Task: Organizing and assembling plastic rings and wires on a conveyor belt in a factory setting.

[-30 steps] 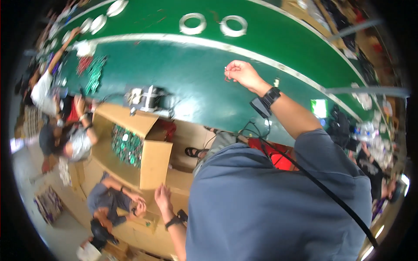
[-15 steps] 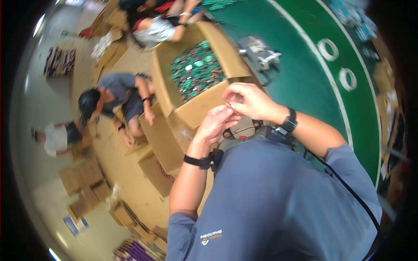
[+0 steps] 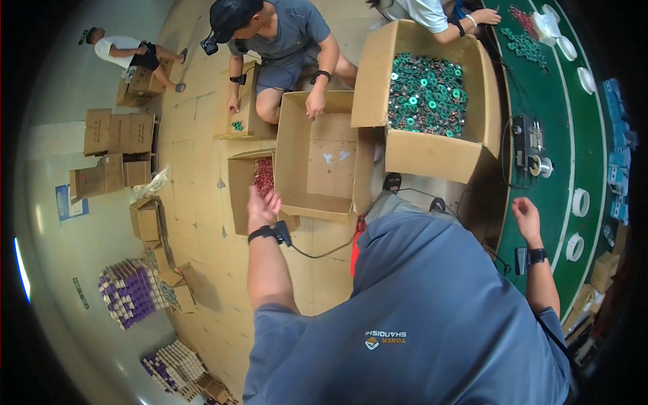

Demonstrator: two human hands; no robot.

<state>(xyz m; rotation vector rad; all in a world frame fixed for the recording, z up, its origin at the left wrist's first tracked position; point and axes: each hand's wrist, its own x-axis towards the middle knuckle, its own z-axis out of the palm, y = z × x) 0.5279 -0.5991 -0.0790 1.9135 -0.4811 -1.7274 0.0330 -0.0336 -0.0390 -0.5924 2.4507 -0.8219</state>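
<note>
My left hand (image 3: 263, 206) is open, its fingers apart, at the near end of a small carton (image 3: 244, 217) holding a heap of small red parts (image 3: 264, 177). Whether the fingertips touch the red parts is unclear. Over the near edge of the green table, on the right, my right hand (image 3: 526, 219) has its fingers curled in; anything between them is too small to make out. Ahead of me stands a large open carton (image 3: 432, 158) of green and dark ring-shaped parts (image 3: 426, 94). Beside it is a nearly bare carton (image 3: 316, 206) with a few scraps at its bottom.
Across the cartons a crouching co-worker (image 3: 287, 47) reaches in; green rings (image 3: 237, 126) lie near one hand. Another person (image 3: 439, 20) leans at the green table (image 3: 540, 135), which bears a small device (image 3: 530, 138) with a wire spool and white rolls (image 3: 580, 202). Stacked cartons (image 3: 118, 131) stand left.
My hands were together in front of me and have parted: the left to the red-parts carton, the right to the table edge. The view has turned, and the cartons appear shifted.
</note>
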